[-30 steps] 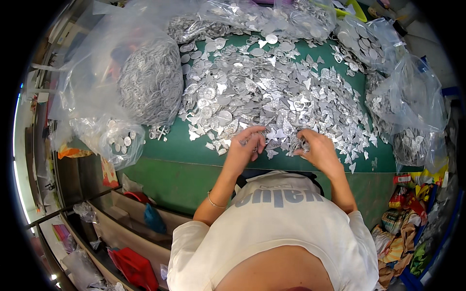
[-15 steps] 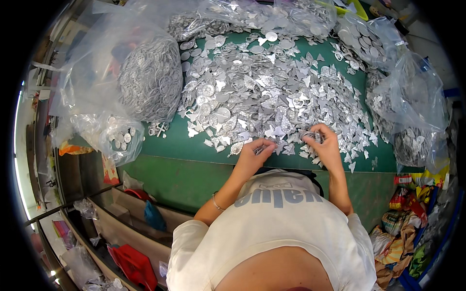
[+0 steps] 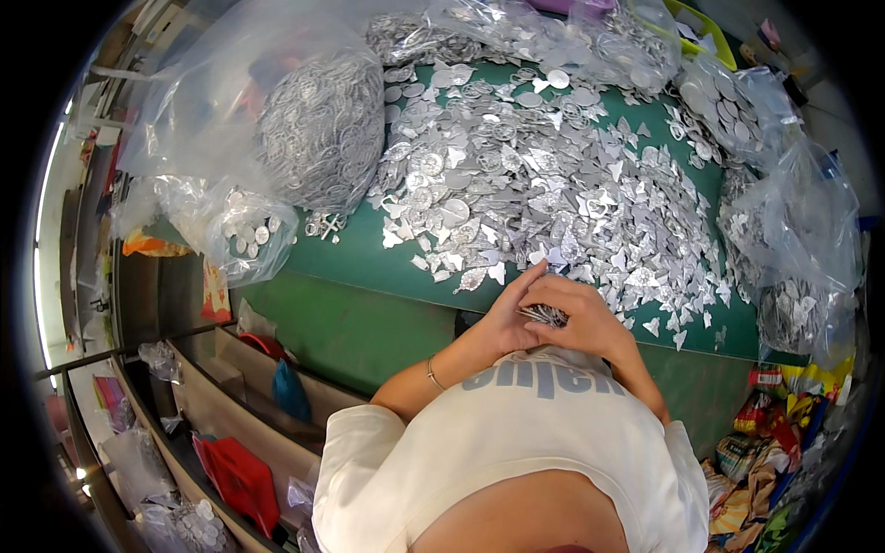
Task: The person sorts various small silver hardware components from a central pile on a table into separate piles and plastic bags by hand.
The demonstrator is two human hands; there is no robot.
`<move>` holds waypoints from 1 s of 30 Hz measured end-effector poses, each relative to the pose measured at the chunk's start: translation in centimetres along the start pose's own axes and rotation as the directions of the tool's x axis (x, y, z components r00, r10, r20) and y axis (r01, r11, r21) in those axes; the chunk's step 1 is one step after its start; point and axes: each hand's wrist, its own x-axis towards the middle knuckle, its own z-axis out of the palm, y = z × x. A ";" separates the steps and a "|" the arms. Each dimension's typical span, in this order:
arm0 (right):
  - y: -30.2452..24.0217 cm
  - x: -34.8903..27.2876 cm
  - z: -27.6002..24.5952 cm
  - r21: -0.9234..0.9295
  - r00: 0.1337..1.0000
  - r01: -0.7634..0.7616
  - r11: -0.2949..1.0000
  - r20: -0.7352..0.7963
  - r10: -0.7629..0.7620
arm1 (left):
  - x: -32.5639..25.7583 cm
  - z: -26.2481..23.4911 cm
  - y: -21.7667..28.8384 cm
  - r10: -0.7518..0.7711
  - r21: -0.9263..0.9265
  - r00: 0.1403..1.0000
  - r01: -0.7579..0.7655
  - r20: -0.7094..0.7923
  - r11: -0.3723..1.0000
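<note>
My two hands are together at the near edge of the table, just in front of my shirt. Between them is a small bunch of silver metal pieces [image 3: 546,315], stacked so that their thin edges show. My left hand [image 3: 502,324] is cupped against the left side of the bunch, one finger pointing up. Over the bunch curls my right hand [image 3: 590,321], its fingers bent round it. Just beyond the hands spreads a wide heap of flat silver metal pieces [image 3: 516,184], some round or oval, others pointed. Exact shapes of the held pieces are hidden.
The heap lies on a green tabletop [image 3: 336,267]. Left of it stands a clear bag of silver rings [image 3: 323,138] beside a smaller bag of discs [image 3: 249,235]. More filled bags [image 3: 793,221] line the right. An open drawer [image 3: 249,396] sits low at the left.
Both hands have left the heap's near edge and come together closer to my body. Earlier they were apart, each with metal pieces in its fingers. The whole view has shifted slightly.
</note>
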 end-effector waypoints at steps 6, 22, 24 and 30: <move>-1.3 0.9 -0.3 -0.254 0.984 0.164 0.953 -0.030 -0.177 | -0.3 0.8 -0.6 0.153 0.025 0.987 -0.152 -0.055 0.988; 5.1 -7.1 -9.3 -0.156 0.531 -0.479 0.864 -0.835 0.144 | -1.8 -0.3 0.0 0.064 0.265 0.998 -0.069 0.027 0.962; 4.8 -6.8 -9.6 -0.222 0.574 -0.498 0.838 -0.809 0.126 | -1.2 -1.2 0.0 -0.019 0.232 0.995 -0.004 0.097 0.973; 4.8 -2.8 -7.8 -0.560 0.803 -0.397 0.727 -0.595 -0.020 | -0.1 0.3 0.1 0.010 0.085 0.995 -0.018 0.095 0.996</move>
